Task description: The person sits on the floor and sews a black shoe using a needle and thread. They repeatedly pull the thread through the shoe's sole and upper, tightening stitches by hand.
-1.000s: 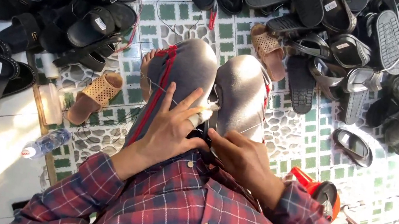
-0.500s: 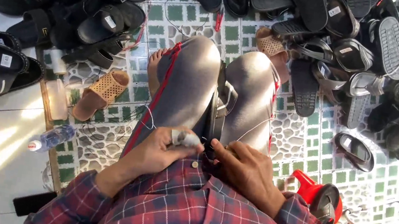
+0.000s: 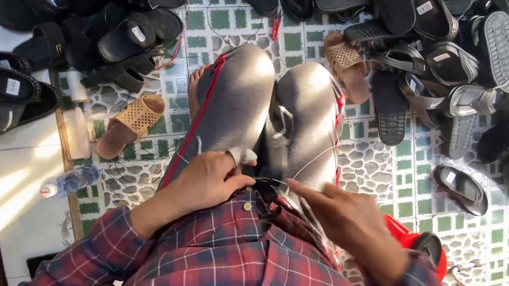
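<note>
Green and white patterned floor tiles [image 3: 395,178] fill the view from above, crowded with footwear: a heap of black sandals [image 3: 427,34] along the top and right, more black sandals [image 3: 102,18] at the left, and 2 tan woven sandals, one [image 3: 131,125] beside the left knee and one [image 3: 346,65] beyond the right knee. A clear plastic bottle [image 3: 70,180] lies on the floor at the lower left. A person sits looking down at their own lap, wearing grey trousers [image 3: 241,102] with a red side stripe and a red plaid shirt [image 3: 260,270]. The left hand [image 3: 209,180] rests on the left thigh, fingers curled together around a small pale piece [image 3: 240,156] that pokes out above the knuckles. The right hand [image 3: 343,214] lies just beside it, fingertips pinched together on a thin light thread [image 3: 310,163] running up across the right thigh. A red and black object [image 3: 421,244] sits just behind the right wrist.
</note>
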